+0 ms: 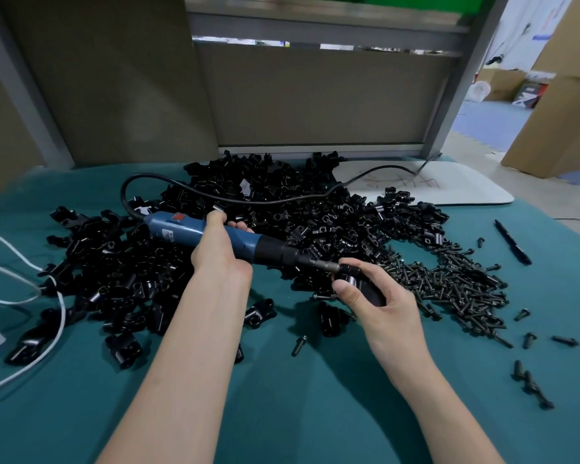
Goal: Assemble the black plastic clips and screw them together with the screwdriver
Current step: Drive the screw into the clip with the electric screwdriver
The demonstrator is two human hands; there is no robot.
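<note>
My left hand grips the blue electric screwdriver round its body, holding it nearly level with the tip pointing right. The metal bit meets a black plastic clip that my right hand holds between thumb and fingers just above the cloth. Behind both hands spreads a big pile of black clips. A heap of black screws lies to the right of my right hand.
The green cloth covers the table. Loose clips and single screws lie near my arms. A black pen lies at the right, a white tray behind it, a white cable at the left. The screwdriver's black cord loops over the pile.
</note>
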